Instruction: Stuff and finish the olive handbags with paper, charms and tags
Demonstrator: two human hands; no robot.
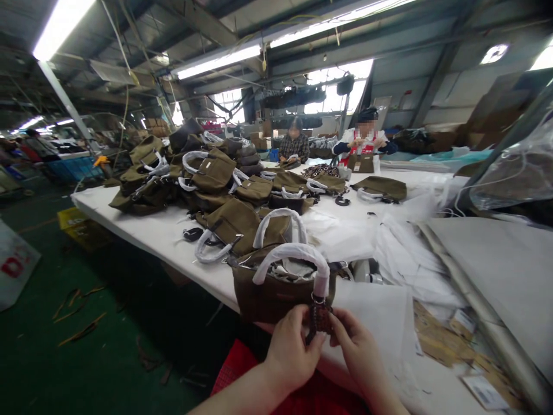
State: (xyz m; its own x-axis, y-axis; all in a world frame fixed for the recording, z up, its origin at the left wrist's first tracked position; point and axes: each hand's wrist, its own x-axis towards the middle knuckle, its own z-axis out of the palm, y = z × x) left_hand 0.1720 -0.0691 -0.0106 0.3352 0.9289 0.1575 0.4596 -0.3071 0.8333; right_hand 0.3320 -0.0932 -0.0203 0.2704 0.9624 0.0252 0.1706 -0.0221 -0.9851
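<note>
An olive-brown handbag (268,297) stands upright at the front edge of the white table, its top open with pale stuffing showing. Its arched handle (298,252) is wrapped in white paper or film. From a metal ring near the handle's right end hangs a dark brown braided or woven tag (320,318). My left hand (294,349) pinches this tag from the left side. On the other side, my right hand (352,340) has thumb and fingers closed on its right edge. What lies behind the tag is hidden.
Several similar olive bags (211,173) are heaped along the white table (164,242). White sheets (397,248) and cardboard (444,340) lie to the right, beside a metal rail (479,305). Two people (295,144) work across the table. A yellow crate (82,227) sits on the floor at left.
</note>
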